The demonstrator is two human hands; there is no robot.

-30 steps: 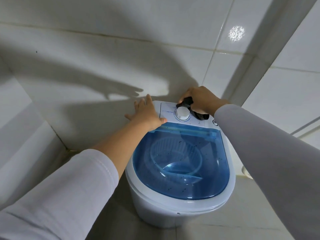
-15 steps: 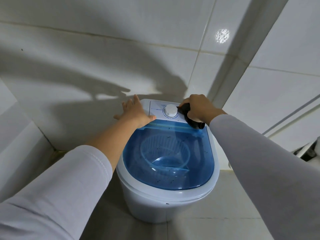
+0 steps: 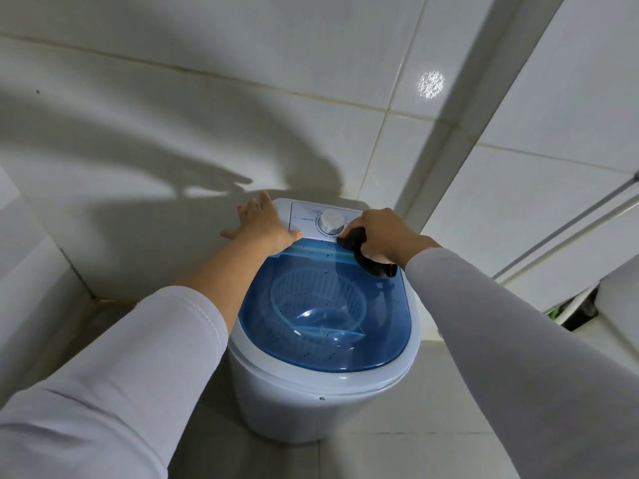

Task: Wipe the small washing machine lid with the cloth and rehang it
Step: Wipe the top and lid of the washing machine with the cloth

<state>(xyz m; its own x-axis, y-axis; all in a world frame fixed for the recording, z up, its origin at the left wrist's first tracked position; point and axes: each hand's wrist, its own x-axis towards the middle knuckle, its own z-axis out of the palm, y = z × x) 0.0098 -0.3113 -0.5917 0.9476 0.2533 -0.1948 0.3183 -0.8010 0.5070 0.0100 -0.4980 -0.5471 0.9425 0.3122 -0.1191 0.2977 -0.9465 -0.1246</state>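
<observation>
Black, bunched cloth is clenched in the right hand, pressed where the white control panel meets the speckled translucent blue lid of the small white washing machine. The left hand lies spread flat on the back left corner, steadying. Firm overlapping strokes toward the front would likely lift the specks (working around the white round dial). Tiled wall stands just behind, cramping the back edge.

Both arms stretched forward in pale long sleeves. Left hand flat, palm down, fingers spread. Right hand curled into a fist, closed around a dark cloth.
</observation>
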